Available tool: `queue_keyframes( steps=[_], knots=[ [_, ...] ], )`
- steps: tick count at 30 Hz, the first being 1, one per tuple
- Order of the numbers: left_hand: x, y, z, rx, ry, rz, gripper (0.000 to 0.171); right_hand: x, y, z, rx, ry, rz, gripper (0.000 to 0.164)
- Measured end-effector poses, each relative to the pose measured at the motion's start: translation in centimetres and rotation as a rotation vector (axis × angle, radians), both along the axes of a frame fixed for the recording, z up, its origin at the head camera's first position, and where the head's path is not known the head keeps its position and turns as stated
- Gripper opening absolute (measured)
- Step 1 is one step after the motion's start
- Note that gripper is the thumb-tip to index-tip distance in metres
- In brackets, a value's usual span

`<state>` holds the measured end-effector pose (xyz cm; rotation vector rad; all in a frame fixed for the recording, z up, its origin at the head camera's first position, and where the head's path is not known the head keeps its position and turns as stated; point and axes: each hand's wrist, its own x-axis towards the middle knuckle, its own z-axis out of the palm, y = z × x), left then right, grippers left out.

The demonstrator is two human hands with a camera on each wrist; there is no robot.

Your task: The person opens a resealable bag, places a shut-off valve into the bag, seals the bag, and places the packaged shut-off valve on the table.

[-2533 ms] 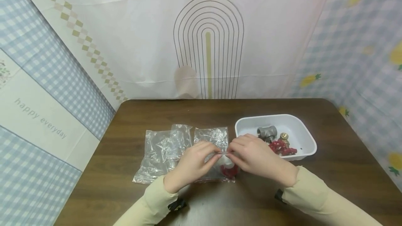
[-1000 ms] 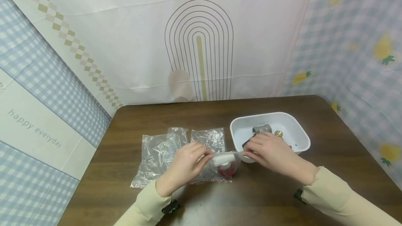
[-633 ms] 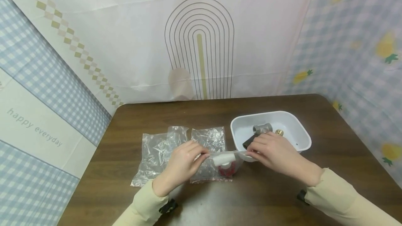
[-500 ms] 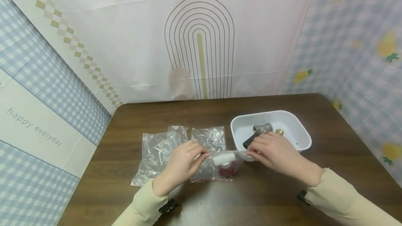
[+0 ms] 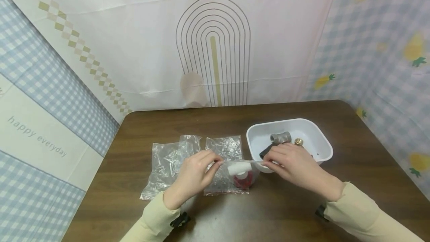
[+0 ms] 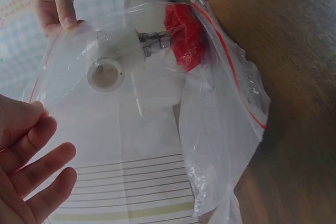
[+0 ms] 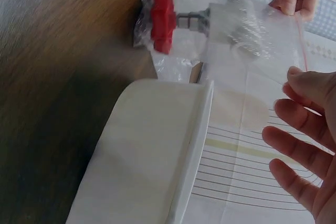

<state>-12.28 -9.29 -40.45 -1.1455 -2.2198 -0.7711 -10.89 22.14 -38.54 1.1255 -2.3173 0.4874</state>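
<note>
Both hands hold a clear zip bag [image 6: 68, 64] by its top edge, stretched between them above the table. A white valve [image 6: 128, 51] with a red handwheel [image 7: 163, 22] hangs inside the bag. My left hand [image 5: 195, 171] pinches the left end of the edge between thumb and index finger, other fingers loose. At the right end, my right hand [image 5: 295, 163] pinches likewise, over the near rim of the white tray [image 5: 324, 143]. Whether the zip is sealed cannot be told.
In the tray lie a grey tee fitting [image 5: 281, 137], a brass fitting [image 5: 298, 142] and a black tube-like piece [image 5: 266, 152], partly hidden by the right hand. Clear bags [image 5: 164, 160] lie flat on the brown table [image 5: 161, 122], another bag [image 5: 224, 146] beside them.
The hands, close together 2.5 seconds ago, have moved apart and pull the bag's edge straight. Over the last half second they stay nearly still, and the hanging valve shifts slightly.
</note>
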Motion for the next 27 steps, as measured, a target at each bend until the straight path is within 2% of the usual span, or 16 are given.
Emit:
queue_keyframes(
  steps=[4,7,10,14,17,22,27],
  knots=[
    [0.4,0.2,0.2,0.011,-0.010,-0.011,0.003,0.7,0.0,0.1,-0.002,-0.006,-0.045,0.016],
    [0.7,0.5,0.4,0.031,-0.066,-0.050,0.004,1.6,0.2,0.2,-0.022,-0.062,-0.086,0.007],
    [1.0,0.9,0.6,0.052,-0.170,-0.098,0.004,2.6,0.5,0.1,-0.076,-0.185,-0.088,0.016],
    [1.5,1.5,0.7,0.059,-0.324,-0.170,0.003,3.7,1.0,-0.4,-0.167,-0.381,-0.036,0.023],
    [1.8,2.0,0.5,0.046,-0.411,-0.215,0.003,4.3,1.6,-0.9,-0.207,-0.463,-0.004,0.026],
    [1.7,3.0,0.1,0.007,-0.453,-0.243,0.005,4.9,2.4,-1.4,-0.245,-0.485,-0.007,0.027],
    [0.6,3.8,0.0,0.002,-0.471,-0.213,0.006,4.6,2.8,-1.6,-0.248,-0.433,-0.111,0.027]
  ],
)
